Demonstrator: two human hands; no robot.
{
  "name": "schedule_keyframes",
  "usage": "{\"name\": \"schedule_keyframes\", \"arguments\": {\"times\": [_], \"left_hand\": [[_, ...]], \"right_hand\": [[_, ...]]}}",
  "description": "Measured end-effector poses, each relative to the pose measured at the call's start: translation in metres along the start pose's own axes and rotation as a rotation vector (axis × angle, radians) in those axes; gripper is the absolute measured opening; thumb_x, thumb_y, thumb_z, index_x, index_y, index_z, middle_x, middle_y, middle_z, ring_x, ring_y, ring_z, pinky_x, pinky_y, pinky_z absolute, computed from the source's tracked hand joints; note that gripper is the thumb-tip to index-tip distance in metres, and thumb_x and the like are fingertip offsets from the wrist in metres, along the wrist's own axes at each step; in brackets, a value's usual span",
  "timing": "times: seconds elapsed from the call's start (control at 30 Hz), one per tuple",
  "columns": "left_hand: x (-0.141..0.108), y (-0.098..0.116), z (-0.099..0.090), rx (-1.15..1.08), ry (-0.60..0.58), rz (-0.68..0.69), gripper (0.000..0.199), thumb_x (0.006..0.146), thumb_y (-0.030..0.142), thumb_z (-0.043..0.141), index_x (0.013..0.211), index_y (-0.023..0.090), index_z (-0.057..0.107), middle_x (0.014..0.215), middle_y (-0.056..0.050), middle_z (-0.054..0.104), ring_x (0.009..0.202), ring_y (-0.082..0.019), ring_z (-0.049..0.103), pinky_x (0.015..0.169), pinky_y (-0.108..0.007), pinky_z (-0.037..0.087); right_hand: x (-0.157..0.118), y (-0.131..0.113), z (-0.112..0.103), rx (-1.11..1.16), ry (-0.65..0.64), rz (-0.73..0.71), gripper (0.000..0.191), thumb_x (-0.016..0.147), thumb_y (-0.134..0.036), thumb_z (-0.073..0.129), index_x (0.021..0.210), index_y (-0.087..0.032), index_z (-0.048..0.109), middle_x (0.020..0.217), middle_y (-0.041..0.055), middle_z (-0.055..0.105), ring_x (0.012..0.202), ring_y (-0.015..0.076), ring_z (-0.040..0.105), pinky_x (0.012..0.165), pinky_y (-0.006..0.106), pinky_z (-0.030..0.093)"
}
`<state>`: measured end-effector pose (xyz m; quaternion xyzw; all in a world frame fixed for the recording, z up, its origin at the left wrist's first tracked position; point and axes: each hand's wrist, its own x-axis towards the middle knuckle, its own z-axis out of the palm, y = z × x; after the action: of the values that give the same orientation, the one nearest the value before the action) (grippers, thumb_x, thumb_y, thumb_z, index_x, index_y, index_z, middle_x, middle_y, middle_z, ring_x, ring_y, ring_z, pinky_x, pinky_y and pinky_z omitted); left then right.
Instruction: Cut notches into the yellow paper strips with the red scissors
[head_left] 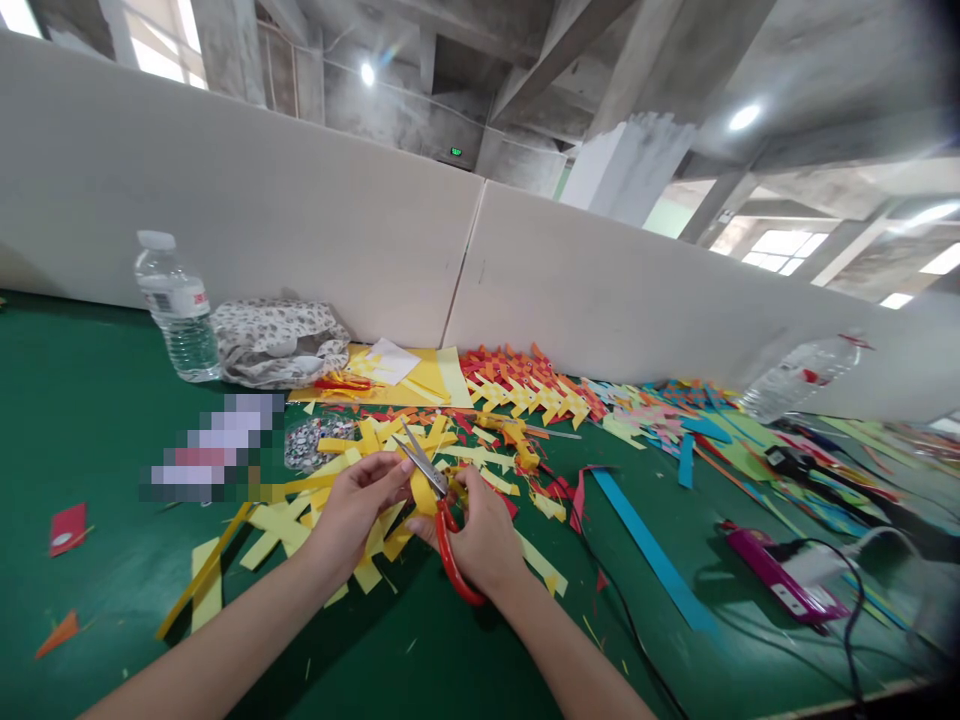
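Note:
Red-handled scissors (453,560) are in my right hand (484,535), their blades apart and pointing up and left. A looped yellow strip (424,493) lies against the blades between my two hands. My left hand (360,505) is closed, thumb and fingers pinching the yellow strip beside the blade tips. Beneath and around both hands, yellow woven paper pieces (281,525) and loose strips are heaped on the green table (352,665).
A water bottle (180,310) and a patterned cloth bag (281,340) stand at the back left. Red and yellow folded chains (525,385) lie behind. On the right are a blue strip (649,550), a purple power strip (784,580), black cables and another bottle (802,378).

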<state>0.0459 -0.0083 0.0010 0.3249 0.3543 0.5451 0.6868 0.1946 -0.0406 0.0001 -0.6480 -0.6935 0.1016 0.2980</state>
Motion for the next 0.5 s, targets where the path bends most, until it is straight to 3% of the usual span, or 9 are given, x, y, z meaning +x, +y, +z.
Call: {"name": "schedule_keyframes", "arguments": {"times": [0.3, 0.5], "left_hand": [[-0.0016, 0.0025, 0.0019, 0.007, 0.031, -0.018, 0.016, 0.060, 0.024, 0.071, 0.070, 0.016, 0.060, 0.063, 0.004, 0.060, 0.053, -0.005, 0.055, 0.057, -0.016, 0.048], [-0.0016, 0.0029, 0.0001, 0.067, 0.037, 0.025, 0.018, 0.059, 0.026, 0.071, 0.069, 0.016, 0.060, 0.066, 0.003, 0.060, 0.059, -0.007, 0.055, 0.058, -0.016, 0.047]], "right_hand": [[0.0028, 0.0006, -0.0018, 0.068, 0.025, -0.016, 0.038, 0.054, -0.038, 0.067, 0.070, -0.021, 0.037, 0.058, -0.0056, 0.043, 0.052, 0.0099, 0.038, 0.047, 0.021, 0.028], [0.0074, 0.0058, 0.0003, 0.411, 0.013, 0.008, 0.035, 0.056, -0.029, 0.068, 0.064, -0.021, 0.035, 0.051, -0.0093, 0.035, 0.046, 0.0066, 0.030, 0.043, 0.019, 0.026]]}}
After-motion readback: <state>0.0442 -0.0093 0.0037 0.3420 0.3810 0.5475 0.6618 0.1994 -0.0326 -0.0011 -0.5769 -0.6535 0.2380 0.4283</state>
